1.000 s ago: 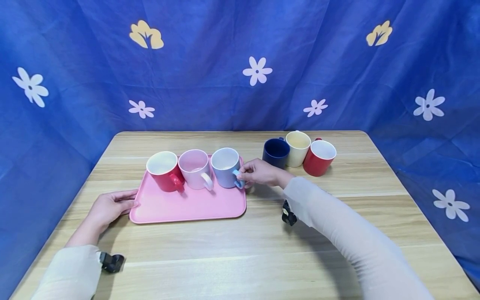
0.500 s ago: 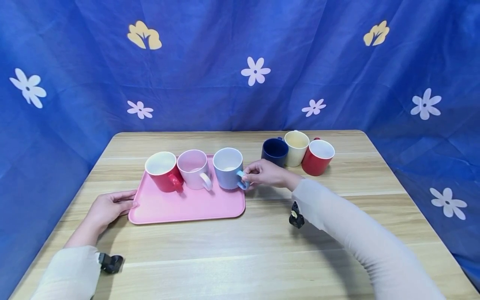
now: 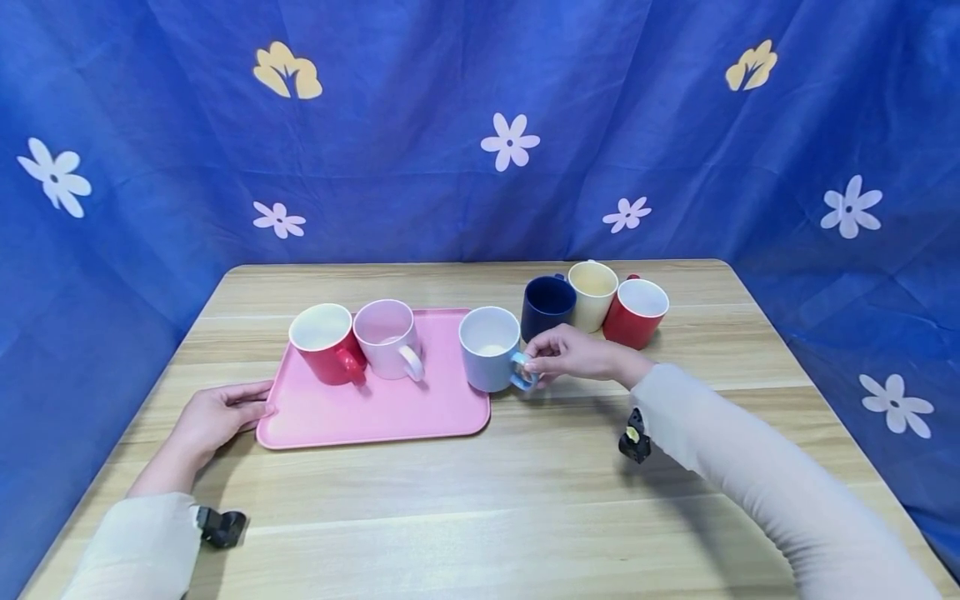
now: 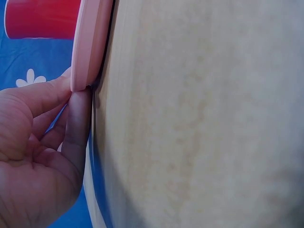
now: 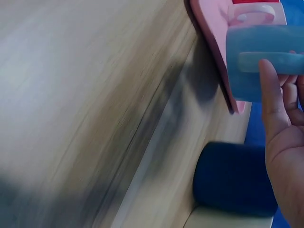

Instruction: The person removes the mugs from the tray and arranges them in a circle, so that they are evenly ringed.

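Three mugs [image 3: 592,302] just behind right hand [image 3: 573,354] pinching light blue mug [image 3: 490,359] handle, left hand [image 3: 217,412] fingers touching pink tray [image 3: 375,412] edge

A red mug [image 3: 326,342] and a pink mug [image 3: 387,338] stand side by side toward the back of the wooden surface [image 3: 480,492]; a navy mug [image 3: 548,306], cream mug [image 3: 593,295] and second red mug [image 3: 637,312] cluster at right, before a blue flowered backdrop [image 3: 420,125].
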`<state>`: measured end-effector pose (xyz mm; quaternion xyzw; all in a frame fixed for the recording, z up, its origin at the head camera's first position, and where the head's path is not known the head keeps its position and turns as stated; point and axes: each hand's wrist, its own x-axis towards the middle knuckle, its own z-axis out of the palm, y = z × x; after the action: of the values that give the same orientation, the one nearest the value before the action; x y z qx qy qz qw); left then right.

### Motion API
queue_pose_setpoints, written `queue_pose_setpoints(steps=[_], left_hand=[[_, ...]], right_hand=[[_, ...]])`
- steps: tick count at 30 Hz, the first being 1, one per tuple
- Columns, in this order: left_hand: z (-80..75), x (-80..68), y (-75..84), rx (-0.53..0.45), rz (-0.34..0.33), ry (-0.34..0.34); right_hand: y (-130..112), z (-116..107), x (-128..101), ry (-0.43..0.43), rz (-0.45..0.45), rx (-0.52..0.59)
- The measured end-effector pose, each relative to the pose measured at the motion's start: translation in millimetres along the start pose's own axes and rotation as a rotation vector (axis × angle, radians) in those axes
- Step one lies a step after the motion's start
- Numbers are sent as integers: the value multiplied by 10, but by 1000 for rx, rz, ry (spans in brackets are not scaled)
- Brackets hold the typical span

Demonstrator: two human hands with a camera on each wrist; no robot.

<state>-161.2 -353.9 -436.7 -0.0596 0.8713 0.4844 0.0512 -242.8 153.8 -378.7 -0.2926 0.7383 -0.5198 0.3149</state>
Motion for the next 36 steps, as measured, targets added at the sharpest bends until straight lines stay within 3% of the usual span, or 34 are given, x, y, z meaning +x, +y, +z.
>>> queue_pose_setpoints(steps=[11,22,36], left_hand=[[10,-20,17,-17,-15,-14],[1,-13,27,-12,-33,-16],[7,-12,-3,-85,-11,-10]], right_hand=[[152,-195,-405,-29,2,-74],[422,-381,-828,-38,-60,-13],[646,-564,-1360,56,-8,29]])
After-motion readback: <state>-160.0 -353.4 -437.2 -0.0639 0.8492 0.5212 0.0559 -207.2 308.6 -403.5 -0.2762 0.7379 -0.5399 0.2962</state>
